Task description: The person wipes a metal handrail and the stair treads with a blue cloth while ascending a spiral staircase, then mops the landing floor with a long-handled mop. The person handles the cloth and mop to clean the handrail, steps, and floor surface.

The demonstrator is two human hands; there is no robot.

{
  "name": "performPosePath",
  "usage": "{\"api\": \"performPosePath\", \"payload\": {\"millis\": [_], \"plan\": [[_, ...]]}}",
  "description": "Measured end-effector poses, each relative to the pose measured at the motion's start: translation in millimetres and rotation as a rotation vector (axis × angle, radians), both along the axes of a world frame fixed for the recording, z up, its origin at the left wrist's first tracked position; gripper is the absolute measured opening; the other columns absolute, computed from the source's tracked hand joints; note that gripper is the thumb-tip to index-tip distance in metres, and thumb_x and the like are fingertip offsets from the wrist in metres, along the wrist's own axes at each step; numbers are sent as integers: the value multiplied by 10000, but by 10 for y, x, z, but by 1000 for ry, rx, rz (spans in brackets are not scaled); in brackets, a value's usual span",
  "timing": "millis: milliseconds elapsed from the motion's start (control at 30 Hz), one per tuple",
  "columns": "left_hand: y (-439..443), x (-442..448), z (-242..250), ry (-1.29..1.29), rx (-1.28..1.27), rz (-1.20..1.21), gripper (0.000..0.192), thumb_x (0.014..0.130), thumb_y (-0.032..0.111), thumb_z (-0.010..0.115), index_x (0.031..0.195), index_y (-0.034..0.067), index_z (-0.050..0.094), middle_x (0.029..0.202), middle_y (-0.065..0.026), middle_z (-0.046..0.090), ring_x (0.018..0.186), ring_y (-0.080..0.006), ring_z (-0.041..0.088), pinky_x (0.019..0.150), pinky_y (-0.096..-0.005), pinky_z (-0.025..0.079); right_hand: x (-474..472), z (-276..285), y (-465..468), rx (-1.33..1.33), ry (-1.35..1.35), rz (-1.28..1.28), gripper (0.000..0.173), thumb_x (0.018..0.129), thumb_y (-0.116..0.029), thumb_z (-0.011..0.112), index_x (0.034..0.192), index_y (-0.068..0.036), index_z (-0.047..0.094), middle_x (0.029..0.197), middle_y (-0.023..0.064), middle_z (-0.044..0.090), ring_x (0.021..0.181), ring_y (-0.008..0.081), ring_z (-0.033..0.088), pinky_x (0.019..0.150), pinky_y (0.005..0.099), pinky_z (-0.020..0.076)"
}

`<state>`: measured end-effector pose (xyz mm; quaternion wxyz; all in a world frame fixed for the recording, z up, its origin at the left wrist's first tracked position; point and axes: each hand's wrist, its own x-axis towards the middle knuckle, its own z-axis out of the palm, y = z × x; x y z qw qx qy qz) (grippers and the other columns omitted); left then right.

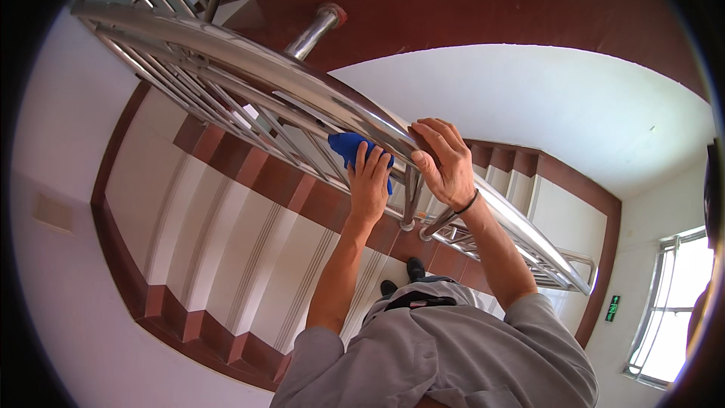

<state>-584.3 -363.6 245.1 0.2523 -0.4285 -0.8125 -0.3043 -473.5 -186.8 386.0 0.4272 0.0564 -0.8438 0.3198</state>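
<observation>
My left hand (371,181) presses a blue cloth (346,146) against a lower bar of the stainless-steel stair railing, its fingers spread over the cloth. To its right, my right hand (446,167) rests on the thick polished handrail (334,103), thumb on the near side and fingers over the top. A dark band circles the right wrist. Thin metal balusters (286,139) stand below the handrail, left of my left hand. The palms and the part of the cloth under the fingers are hidden.
Pale stair treads (249,243) with red-brown edging run beneath the railing, and my dark shoes (415,268) are on them. More steps (512,173) lie beyond the rail. A barred window (668,306) and a green exit sign (612,308) are at the right.
</observation>
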Motion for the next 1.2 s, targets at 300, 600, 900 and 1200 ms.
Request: {"api": "performPosePath", "payload": {"millis": [300,600,900,1200], "plan": [[-121,387,124,-168,194,-160,299,1008,-10,691,1307,-7,683,1465,-154,640,1530,-455,453,1170,-581,436,-2,14,-37,-12,-15,-3,621,1103,-508,633,1295,75,723,1300,240,727,1208,398,692,1015,461,570],[-116,712,936,136,363,-249,348,995,40,709,1341,6,699,1537,-186,601,1494,-486,482,1193,-686,373,35,-80,-34,-224,99,-55,516,1149,-416,550,1314,39,728,1327,253,712,1206,418,687,1030,458,542],[74,544,1131,159,-34,-96,540,952,303,801,1474,226,685,1682,3,508,1601,-264,391,1222,-764,209,81,-131,3,-134,216,-41,463,1131,-327,569,1358,52,706,1418,276,660,1269,432,664,1056,469,540],[-198,-156,1757,233,-66,-21,475,1040,313,734,1502,219,677,1675,-19,523,1612,-314,385,1274,-760,140,44,-88,-10,-37,236,58,513,1103,-363,628,1402,53,663,1433,296,630,1308,480,634,1096,519,518]]}}
